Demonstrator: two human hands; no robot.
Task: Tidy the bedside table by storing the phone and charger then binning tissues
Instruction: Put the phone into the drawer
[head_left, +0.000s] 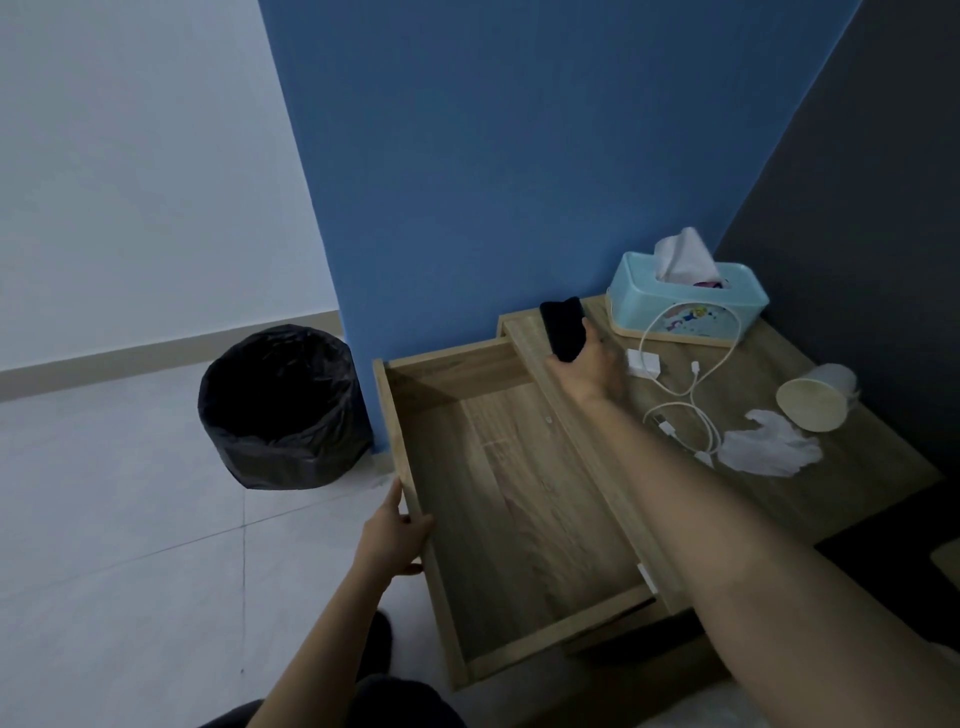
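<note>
— How are the fingers set?
— The right hand (587, 369) has its fingers clamped round a slim black phone (563, 330), held over the far left edge of the table (769, 364). The front rim of the drawer (519, 493) is gripped by the left hand (397, 535).
— And around them?
— The drawer is pulled out, its wooden floor in view. A white charger (644, 362) lies just right of the phone, a crumpled tissue (769, 449) nearer. A black-lined bin (311, 447) stands on the floor, left.

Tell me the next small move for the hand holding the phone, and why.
Probably swing the right hand left and down to lay the phone in the open drawer. It grips the phone over the edge of the table, the left hand holds the pulled-out drawer's front rim, and the charger and crumpled tissue lie on the table.
</note>
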